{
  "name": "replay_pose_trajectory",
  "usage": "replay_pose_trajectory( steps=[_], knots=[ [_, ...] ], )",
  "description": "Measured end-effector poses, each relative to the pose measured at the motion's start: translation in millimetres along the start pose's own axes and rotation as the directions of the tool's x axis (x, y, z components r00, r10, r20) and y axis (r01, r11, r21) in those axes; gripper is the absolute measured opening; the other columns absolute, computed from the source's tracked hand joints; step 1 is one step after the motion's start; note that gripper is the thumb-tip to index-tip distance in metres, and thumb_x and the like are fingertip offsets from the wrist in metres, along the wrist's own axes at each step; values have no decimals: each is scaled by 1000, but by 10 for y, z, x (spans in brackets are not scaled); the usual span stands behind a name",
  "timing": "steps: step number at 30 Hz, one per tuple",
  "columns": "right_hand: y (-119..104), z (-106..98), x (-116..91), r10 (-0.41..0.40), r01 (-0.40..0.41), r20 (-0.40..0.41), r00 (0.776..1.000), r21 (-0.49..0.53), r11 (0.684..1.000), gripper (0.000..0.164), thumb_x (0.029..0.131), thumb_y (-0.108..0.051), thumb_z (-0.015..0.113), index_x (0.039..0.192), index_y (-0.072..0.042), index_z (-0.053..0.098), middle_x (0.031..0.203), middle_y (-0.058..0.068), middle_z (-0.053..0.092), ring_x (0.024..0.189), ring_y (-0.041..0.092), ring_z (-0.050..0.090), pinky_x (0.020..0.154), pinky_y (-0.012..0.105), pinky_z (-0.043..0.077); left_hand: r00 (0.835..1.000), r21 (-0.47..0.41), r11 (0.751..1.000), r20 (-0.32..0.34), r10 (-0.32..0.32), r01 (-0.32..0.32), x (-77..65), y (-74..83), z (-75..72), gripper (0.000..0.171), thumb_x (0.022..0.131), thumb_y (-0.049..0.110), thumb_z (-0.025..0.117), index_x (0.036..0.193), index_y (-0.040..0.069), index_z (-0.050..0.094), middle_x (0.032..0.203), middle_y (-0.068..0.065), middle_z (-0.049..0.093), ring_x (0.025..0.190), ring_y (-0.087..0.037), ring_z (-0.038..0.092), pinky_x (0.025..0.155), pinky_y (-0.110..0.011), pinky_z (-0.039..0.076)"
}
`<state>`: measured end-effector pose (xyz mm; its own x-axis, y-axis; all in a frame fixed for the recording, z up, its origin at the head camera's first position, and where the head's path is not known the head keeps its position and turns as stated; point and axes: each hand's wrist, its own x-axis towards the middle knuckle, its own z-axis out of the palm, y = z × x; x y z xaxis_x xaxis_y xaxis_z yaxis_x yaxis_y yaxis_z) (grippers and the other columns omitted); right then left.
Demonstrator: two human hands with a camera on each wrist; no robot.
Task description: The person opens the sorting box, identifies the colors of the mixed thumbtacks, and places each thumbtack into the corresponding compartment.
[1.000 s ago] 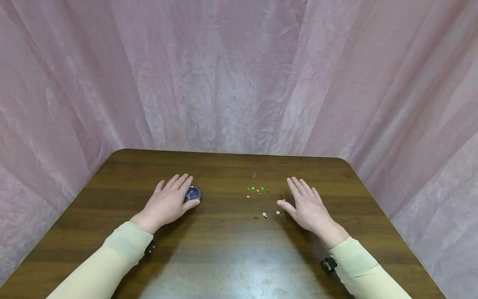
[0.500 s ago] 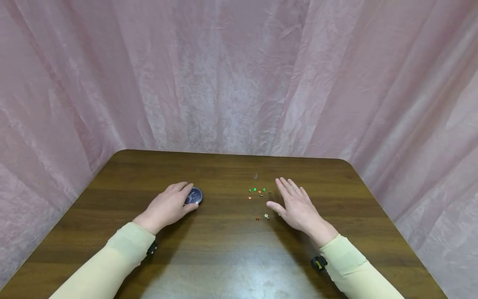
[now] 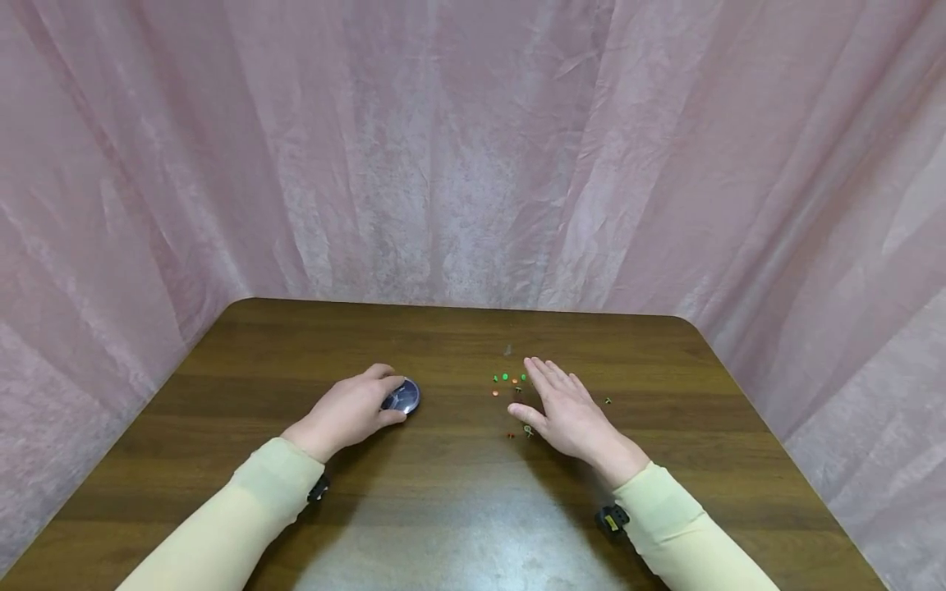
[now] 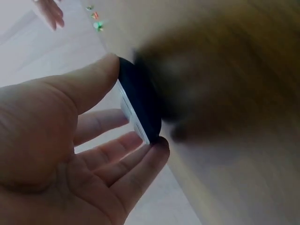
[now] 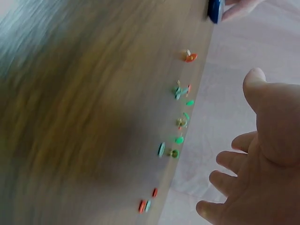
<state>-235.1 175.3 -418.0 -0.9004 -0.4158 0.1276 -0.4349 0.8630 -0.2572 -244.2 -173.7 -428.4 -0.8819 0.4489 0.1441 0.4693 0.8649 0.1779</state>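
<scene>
My left hand grips a shallow round dark-blue case between thumb and fingers. In the left wrist view the case is tilted on edge, its pale face turned to the palm, with a dark shadow beside it on the wood. My right hand hovers palm down over the right part of the table, fingers straight, holding nothing. Under and around it lie several small thumbtacks, green, orange and whitish. The right wrist view shows an orange thumbtack and others strung out along the wood; the hand hides some from the head view.
A brown wooden table with rounded far corners spreads beneath both hands. Pink curtains hang behind it and at the sides. A small clear scrap lies beyond the thumbtacks.
My left fingers have bent round the case, and it has shifted slightly right with the hand. My right hand has moved left over the thumbtacks, uncovering one to its right.
</scene>
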Motion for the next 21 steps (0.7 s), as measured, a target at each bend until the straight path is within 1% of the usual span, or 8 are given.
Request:
replay_pose_trajectory(
  steps=[4, 7, 9, 11, 14, 19, 21],
  knots=[
    [-68, 23, 9, -34, 34, 9, 999, 9, 999, 84, 98, -59, 50, 159, -6, 25, 163, 7, 25, 149, 29, 21, 118, 51, 16, 999, -17, 999, -10, 43, -43, 79, 124, 32, 59, 87, 39, 75, 136, 9, 62, 127, -9, 55, 102, -22, 63, 87, -39, 52],
    [-129, 67, 12, -59, 59, 18, 998, 22, 998, 83, 98, -58, 51, 158, -5, 29, 161, 9, 29, 149, 29, 24, 119, 47, 16, 998, -41, 997, -5, 62, -63, 131, 223, 69, 57, 86, 38, 76, 135, 10, 63, 124, -6, 56, 101, -19, 62, 85, -36, 52],
    [-173, 103, 17, -65, 64, 35, 997, 32, 997, 82, 98, -59, 50, 158, -7, 30, 161, 8, 29, 148, 27, 24, 119, 44, 17, 997, -59, 995, 4, 80, -80, 166, 282, 100, 57, 86, 38, 77, 133, 9, 64, 124, -5, 57, 102, -18, 62, 85, -34, 52],
    [-218, 130, 22, -71, 68, 49, 996, 47, 997, 83, 97, -61, 51, 158, -9, 30, 161, 6, 30, 148, 26, 25, 119, 42, 17, 994, -70, 992, 11, 106, -105, 200, 330, 131, 56, 85, 37, 78, 131, 8, 65, 124, -5, 59, 104, -17, 62, 86, -33, 52],
    [-280, 158, 46, -85, 80, 65, 994, 72, 994, 84, 95, -61, 54, 158, -10, 30, 161, 5, 31, 147, 25, 27, 118, 42, 20, 989, -64, 987, 3, 150, -150, 250, 383, 164, 53, 84, 36, 79, 128, 8, 66, 124, -4, 62, 107, -16, 62, 89, -33, 52],
    [-360, 180, 117, -132, 125, 76, 988, 85, 988, 87, 92, -55, 63, 157, -7, 33, 156, 11, 38, 144, 28, 34, 116, 42, 26, 975, -48, 974, -24, 222, -223, 327, 468, 177, 50, 85, 35, 79, 126, 9, 68, 130, -6, 64, 117, -20, 61, 97, -35, 49],
    [-384, 187, 142, -148, 141, 82, 986, 77, 987, 87, 90, -53, 67, 155, -5, 36, 154, 13, 41, 143, 29, 36, 116, 42, 27, 967, -56, 966, -14, 253, -253, 349, 510, 174, 50, 86, 35, 78, 127, 9, 68, 133, -7, 62, 120, -21, 60, 99, -35, 48]
  ],
)
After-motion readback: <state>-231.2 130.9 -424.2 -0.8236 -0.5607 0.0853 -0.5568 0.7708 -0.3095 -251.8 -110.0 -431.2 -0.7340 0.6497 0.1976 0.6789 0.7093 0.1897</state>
